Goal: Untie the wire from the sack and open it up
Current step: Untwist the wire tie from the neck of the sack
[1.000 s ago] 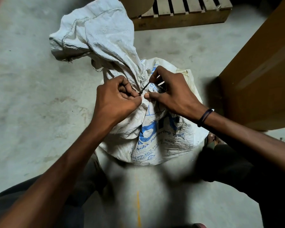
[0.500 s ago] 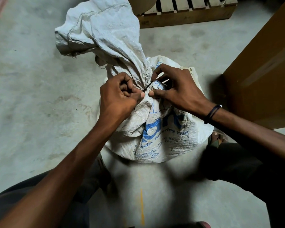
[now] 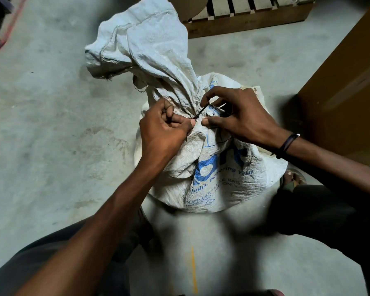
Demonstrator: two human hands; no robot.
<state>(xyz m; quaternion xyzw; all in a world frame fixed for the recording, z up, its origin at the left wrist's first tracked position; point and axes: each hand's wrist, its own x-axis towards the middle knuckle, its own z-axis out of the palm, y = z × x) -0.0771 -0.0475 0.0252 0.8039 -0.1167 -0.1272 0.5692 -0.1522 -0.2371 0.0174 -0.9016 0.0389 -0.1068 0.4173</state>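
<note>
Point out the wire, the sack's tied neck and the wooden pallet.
wire (image 3: 201, 111): head view, on the dark strand sticking out at the neck.
sack's tied neck (image 3: 186, 97): head view, on the gathered cloth just above the wire.
wooden pallet (image 3: 250, 20): head view, on its front edge board.

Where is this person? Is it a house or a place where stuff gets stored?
Probably a storeroom or warehouse, not a home. The floor is bare concrete, a wooden pallet lies at the back, a big brown box stands on the right, and a woven sack sits tied shut.
</note>
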